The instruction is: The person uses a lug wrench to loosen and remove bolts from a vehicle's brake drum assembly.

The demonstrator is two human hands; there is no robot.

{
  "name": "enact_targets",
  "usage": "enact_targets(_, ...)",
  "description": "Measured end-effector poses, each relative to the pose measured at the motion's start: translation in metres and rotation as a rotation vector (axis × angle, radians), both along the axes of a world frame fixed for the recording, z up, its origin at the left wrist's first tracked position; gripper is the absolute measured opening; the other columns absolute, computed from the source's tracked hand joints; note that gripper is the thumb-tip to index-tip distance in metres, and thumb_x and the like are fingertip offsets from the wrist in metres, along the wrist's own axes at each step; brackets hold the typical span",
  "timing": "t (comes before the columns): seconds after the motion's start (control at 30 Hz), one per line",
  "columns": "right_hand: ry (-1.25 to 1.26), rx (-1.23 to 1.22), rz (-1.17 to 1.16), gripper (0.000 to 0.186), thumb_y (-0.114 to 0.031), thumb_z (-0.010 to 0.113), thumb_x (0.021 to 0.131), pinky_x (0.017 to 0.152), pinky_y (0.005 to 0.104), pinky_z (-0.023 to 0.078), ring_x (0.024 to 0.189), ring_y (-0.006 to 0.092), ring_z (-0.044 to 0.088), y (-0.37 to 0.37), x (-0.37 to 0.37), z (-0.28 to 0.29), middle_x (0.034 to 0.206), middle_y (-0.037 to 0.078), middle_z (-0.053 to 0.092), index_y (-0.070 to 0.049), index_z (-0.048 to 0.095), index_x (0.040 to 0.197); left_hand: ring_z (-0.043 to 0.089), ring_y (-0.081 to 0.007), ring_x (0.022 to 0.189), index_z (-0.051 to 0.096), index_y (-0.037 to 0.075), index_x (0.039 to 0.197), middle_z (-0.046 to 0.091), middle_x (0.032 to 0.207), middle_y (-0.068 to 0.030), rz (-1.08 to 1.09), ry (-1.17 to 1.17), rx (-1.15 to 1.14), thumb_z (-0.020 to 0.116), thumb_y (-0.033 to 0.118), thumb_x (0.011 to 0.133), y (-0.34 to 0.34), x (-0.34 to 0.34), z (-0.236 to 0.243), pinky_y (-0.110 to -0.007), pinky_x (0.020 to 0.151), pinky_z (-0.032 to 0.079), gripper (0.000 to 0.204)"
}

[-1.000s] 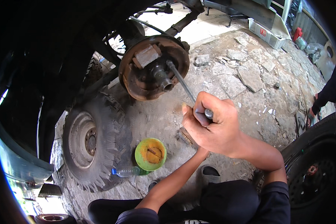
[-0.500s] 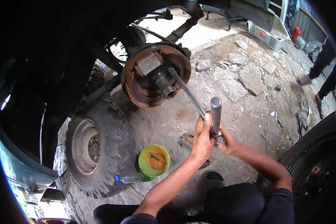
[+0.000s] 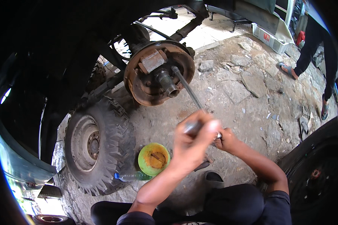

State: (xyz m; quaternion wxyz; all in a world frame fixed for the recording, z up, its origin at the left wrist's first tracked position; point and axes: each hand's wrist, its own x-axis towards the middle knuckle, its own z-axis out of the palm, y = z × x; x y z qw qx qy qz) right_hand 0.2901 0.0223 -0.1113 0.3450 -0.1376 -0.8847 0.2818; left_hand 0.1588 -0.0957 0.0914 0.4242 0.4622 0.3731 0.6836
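Note:
A long steel extension bar (image 3: 190, 91) of a socket wrench runs from the rusty round brake backing plate (image 3: 134, 89) down towards me. Its socket end sits against the plate, beside the protruding axle stub (image 3: 166, 83) and a rusty metal block (image 3: 152, 62). My left hand (image 3: 193, 148) is closed around the wrench's metal handle, whose rounded grey end (image 3: 192, 128) shows blurred between the fingers. Close by on the right, my right hand (image 3: 228, 140) grips the wrench's near end, where a bit of shiny metal shows; its fingers partly hide it.
A removed wheel with a knobbly tyre (image 3: 116, 150) lies left, beside a green bowl (image 3: 142, 165) and plastic bottle (image 3: 129, 176). Another wheel (image 3: 315, 180) stands at right. A person's legs (image 3: 308, 48), a white crate (image 3: 266, 37) and broken stone slabs (image 3: 254, 83) are farther back.
My left hand has shifted from the bar onto the wrench handle, which has swung from upright to the left. My right hand has closed on the near end. The other person has stepped leftward.

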Motion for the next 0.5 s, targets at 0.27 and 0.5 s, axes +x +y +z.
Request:
enact_targets(0.27, -0.717, 0.729, -0.018, 0.043, -0.05, 0.071, 0.076, 0.04, 0.0323, 0.044, 0.045, 0.0197, 0.058, 0.042, 0.039, 0.164, 0.052, -0.001, 0.052, -0.011, 0.053, 0.079, 0.048, -0.0182, 0.06, 0.041, 0.015, 0.07, 0.046, 0.062, -0.0009, 0.312, -0.686, 0.148, 0.044, 0.051, 0.096, -0.048, -0.019, -0.137, -0.041, 0.071, 0.047, 0.045)
enact_targets(0.5, -0.616, 1.064, -0.099, 0.019, -0.027, 0.067, 0.069, 0.045, 0.0316, 0.047, 0.052, 0.018, 0.063, 0.005, 0.018, 0.208, 0.054, 0.0, 0.058, -0.01, 0.058, 0.064, 0.057, -0.0184, 0.074, 0.05, 0.012, 0.096, 0.055, 0.085, -0.003, 0.184, -1.0, -0.33, 0.047, 0.068, 0.087, -0.034, 0.015, -0.245, -0.038, 0.065, 0.051, 0.057)
